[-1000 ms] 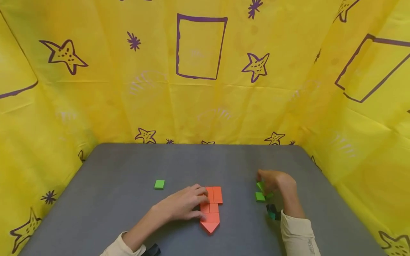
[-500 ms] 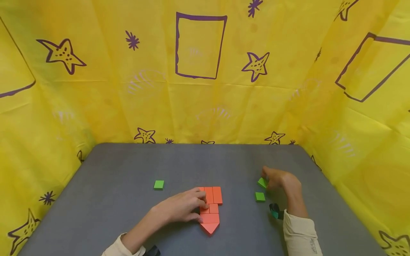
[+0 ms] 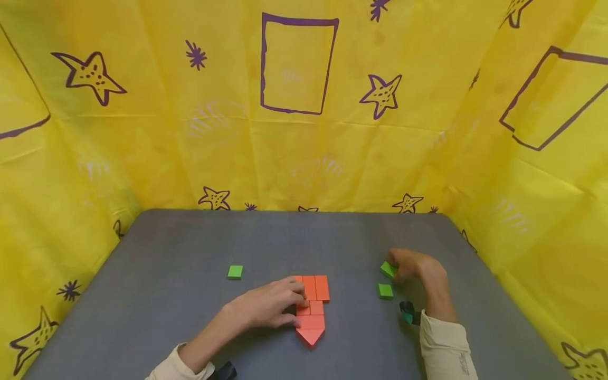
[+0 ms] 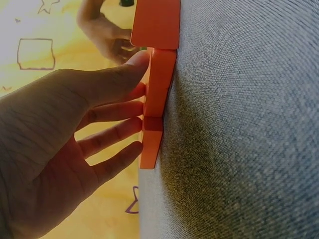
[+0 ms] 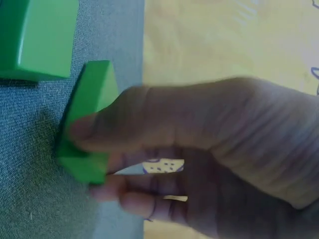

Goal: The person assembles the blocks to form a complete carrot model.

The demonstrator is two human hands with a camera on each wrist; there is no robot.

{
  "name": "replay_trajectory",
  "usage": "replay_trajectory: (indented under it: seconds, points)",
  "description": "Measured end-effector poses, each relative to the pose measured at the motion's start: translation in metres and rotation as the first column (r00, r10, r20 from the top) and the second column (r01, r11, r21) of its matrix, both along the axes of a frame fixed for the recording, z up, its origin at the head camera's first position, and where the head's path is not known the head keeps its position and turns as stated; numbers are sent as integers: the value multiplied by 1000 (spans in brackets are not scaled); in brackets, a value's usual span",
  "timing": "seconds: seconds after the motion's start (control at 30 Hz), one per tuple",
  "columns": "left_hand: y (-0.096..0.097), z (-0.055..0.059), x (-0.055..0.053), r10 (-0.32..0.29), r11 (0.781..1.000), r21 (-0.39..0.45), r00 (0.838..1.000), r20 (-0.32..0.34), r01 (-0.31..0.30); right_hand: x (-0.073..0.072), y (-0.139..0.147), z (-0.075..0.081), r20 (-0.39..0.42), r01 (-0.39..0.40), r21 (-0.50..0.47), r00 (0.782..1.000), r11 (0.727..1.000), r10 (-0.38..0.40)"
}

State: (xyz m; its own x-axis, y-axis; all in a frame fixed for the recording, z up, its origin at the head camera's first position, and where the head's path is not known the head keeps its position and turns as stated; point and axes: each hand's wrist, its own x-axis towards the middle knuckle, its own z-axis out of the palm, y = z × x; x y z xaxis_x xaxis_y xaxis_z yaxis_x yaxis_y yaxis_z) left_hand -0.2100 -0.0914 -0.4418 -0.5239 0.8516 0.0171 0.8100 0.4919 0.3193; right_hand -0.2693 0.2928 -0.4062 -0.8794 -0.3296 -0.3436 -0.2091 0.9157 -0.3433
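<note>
My right grip (image 3: 418, 266) moved slightly toward three o'clock.
It pinches the angled smooth green block (image 3: 387, 269), seemingly secured, at two o'clock from flat orange-red blocks (image 3: 315, 308); my left grip (image 3: 271, 303), spread, touches them.

A small curtained-off booth (image 3: 546, 211) round a table (image 3: 304, 237), walled on three sides: creased yellow cloth (image 3: 304, 142) hangs behind it and to left and right, printed with purple-outlined starfish (image 3: 92, 74) and rectangles (image 3: 300, 64). The table is grey, with a woven texture seen close up from both wrists, and toy-like red blocks (image 3: 322, 288) and green blocks (image 3: 235, 272) lie on it. Whether this stands in a home, a lab or elsewhere cannot be told, as cloth fills the background
</note>
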Motion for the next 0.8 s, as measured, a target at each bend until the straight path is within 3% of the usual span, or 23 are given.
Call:
replay_trajectory:
  seconds: [0.13,0.27,0.4,0.5,0.57,0.63,0.8]
  points:
    - [-1,-1,1,-9,1000,0,1000,1,9,-4,-7,2,-79,-47,-31,996,998,45]
    - [-2,-2,2,-16,1000,17,1000,-3,16,-10,-32,4,-228,-172,-71,962,983,152]
    - [-3,-3,2,-7,1000,24,1000,0,7,-9,-77,2,-402,-289,-28,880,957,254]
    - [-3,-4,3,-12,1000,27,1000,4,12,-5,-111,-6,-516,-371,23,791,928,329]
    - [-3,-4,3,-18,999,28,1000,1,18,-2,-129,-12,-552,-410,46,749,911,365]
    - [-3,-3,3,-18,999,29,1000,4,18,0,-141,-17,-553,-427,70,736,902,391]
    - [-1,-1,1,-15,1000,26,1000,4,14,4,-153,-23,-474,-414,103,779,904,411]
